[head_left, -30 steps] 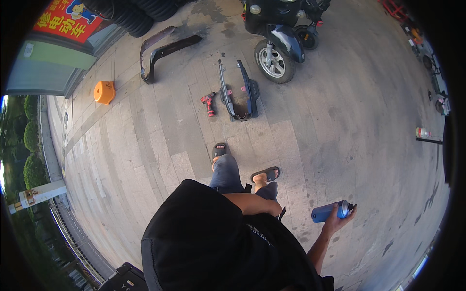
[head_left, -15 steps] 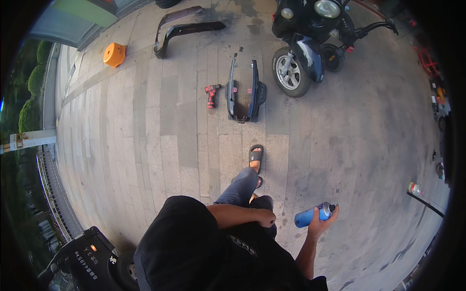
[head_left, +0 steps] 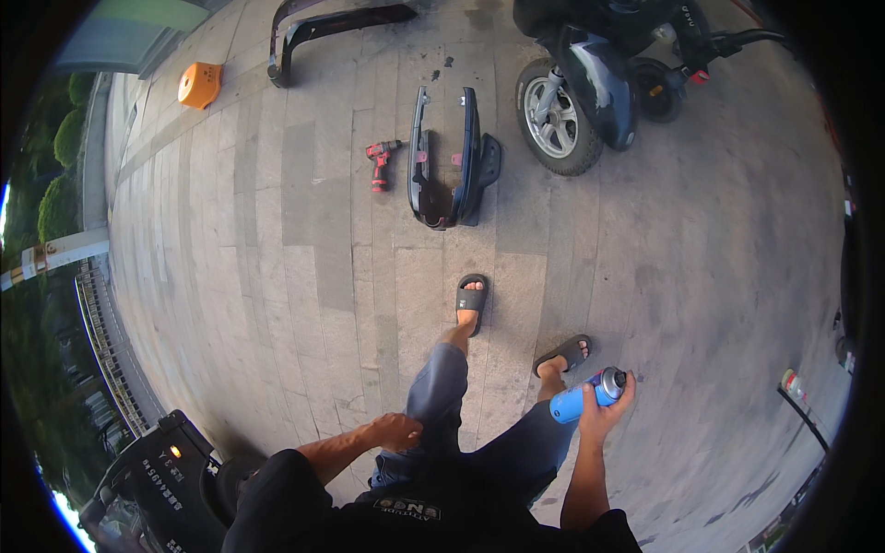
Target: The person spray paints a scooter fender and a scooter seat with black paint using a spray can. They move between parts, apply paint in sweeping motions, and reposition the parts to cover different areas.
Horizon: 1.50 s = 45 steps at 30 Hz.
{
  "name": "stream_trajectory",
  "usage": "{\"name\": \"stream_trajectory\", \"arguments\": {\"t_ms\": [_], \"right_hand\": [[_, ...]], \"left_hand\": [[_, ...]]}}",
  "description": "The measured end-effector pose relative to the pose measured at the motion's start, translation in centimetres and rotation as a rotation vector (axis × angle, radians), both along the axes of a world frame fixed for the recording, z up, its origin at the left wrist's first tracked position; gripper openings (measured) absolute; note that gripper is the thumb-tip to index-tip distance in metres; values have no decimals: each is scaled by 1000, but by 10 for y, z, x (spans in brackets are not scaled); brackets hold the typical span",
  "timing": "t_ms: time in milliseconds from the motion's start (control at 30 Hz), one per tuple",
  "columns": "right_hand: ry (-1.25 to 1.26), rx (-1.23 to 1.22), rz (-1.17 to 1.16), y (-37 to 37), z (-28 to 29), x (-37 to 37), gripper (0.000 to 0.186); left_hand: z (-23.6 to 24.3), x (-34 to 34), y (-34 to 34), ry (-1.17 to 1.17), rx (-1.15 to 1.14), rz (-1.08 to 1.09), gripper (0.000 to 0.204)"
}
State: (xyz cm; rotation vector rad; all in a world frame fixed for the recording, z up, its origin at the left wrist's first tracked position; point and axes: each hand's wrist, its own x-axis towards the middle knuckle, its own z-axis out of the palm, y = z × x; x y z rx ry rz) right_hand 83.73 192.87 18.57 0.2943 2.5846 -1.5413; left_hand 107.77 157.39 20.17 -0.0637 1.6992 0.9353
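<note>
A blue spray can (head_left: 569, 404) with a dark top lies tilted in my right hand (head_left: 601, 417), which has its fingers wrapped round it out to my right. My left hand (head_left: 396, 431) hangs closed beside my left thigh, with no object showing in it. Ahead on the paving lies a dark U-shaped plastic body panel (head_left: 470, 170) with pink tabs on its inner sides. Just left of that panel is a red and black cordless drill (head_left: 379, 166). Both objects are well out of reach of my hands.
A dark scooter (head_left: 590, 88) stands at the far right. Long curved dark trim pieces (head_left: 346, 25) lie at the far left, near an orange stool (head_left: 199, 85). Another black vehicle (head_left: 157, 488) is close by at the lower left. A dark pole (head_left: 804, 415) shows at right.
I have stepped forward, so the panel, drill and scooter appear nearer. My left hand has swung from in front of my body to the left. The spray can stays in my right hand.
</note>
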Motion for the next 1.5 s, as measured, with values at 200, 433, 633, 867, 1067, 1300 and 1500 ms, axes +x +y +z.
{"name": "stream_trajectory", "arguments": {"t_ms": [200, 433, 633, 867, 1067, 1300, 1500], "right_hand": [[63, -279, 281, 18, -108, -100, 86], [153, -546, 570, 24, -234, -224, 83], [373, -556, 638, -3, -346, -291, 84], [258, -544, 729, -63, -435, -338, 76], [338, -442, 741, -100, -409, -368, 78], [394, -591, 570, -142, -374, -359, 75], [361, -615, 526, -161, -359, -348, 76]], "left_hand": [[41, 2, 101, -207, 171, 46, 17], [-56, -116, 217, -356, 575, -180, 21], [-234, -266, 237, 545, -107, 125, 26], [-284, -320, 240, 541, 263, -315, 30], [-312, -331, 281, 884, 203, -65, 25], [-283, -258, 324, 402, 374, -157, 41], [-290, -235, 285, 144, 521, 250, 47]]}}
